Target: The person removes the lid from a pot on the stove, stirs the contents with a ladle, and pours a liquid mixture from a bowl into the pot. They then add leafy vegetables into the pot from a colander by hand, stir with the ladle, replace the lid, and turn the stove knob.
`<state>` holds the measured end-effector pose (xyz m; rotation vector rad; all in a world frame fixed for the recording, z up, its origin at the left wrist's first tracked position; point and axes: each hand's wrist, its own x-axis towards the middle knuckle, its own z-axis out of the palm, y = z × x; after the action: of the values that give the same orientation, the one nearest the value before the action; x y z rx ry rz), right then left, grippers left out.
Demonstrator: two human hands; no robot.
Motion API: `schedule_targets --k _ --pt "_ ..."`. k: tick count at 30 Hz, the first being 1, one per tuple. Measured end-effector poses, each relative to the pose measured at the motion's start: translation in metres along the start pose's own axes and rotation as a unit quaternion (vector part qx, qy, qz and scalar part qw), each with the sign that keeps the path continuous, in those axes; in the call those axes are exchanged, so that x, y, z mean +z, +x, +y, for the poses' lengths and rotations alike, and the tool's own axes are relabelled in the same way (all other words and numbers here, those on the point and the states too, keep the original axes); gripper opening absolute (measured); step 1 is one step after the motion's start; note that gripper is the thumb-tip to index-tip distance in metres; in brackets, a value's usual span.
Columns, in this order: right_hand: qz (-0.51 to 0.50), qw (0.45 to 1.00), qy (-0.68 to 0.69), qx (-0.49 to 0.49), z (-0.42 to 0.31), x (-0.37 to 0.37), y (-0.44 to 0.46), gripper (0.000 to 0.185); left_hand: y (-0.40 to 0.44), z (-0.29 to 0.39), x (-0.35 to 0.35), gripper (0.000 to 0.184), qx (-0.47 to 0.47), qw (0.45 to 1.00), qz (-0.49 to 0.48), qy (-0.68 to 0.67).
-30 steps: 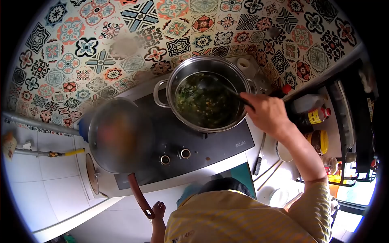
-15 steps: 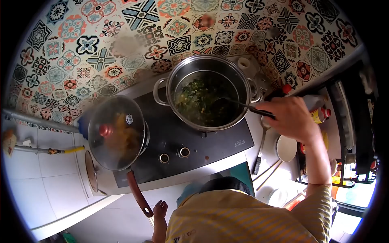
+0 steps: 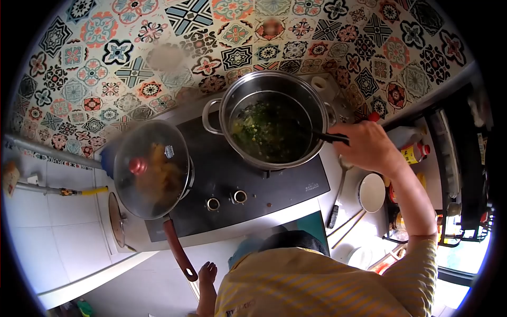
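Observation:
My right hand [image 3: 364, 145] is closed around the dark handle of a black ladle [image 3: 330, 137]. The ladle's lower end dips into a large two-handled steel pot [image 3: 212, 116], and its bowl is hidden in the liquid. Chopped green leaves [image 3: 259, 124] float in the dark broth. Low in the view, my left hand [image 3: 208, 272] hangs with nothing in it, fingers apart, just right of the red-brown pan handle [image 3: 179, 251]. That pan is covered by a glass lid [image 3: 150, 198] with a red knob [image 3: 138, 166]; yellowish food shows through it.
Both vessels stand on a black hob [image 3: 269, 193] with two knobs. To the right lie a spatula [image 3: 338, 195], chopsticks [image 3: 348, 229] and a white bowl [image 3: 372, 193]. Bottles and a rack [image 3: 449, 211] stand farther right. Another lid [image 3: 116, 219] leans at the left wall.
My right hand has shifted a little left, and the ladle has moved within the pot, its end now deeper in the broth. The greens have swirled. My left hand stays low beside the pan handle.

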<state>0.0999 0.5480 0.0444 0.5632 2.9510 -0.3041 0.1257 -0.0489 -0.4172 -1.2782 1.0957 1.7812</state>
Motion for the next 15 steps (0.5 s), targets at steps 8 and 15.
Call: schedule_targets --k 8,15 --pt "0.088 0.992 0.086 -0.025 0.003 0.010 0.001 0.024 0.000 0.003 0.009 0.031 0.115 0.984 -0.052 0.129" --pt "0.008 0.999 0.018 -0.047 -0.017 0.026 0.006 0.026 0.005 0.012 0.000 0.033 0.078 0.993 -0.039 0.078"
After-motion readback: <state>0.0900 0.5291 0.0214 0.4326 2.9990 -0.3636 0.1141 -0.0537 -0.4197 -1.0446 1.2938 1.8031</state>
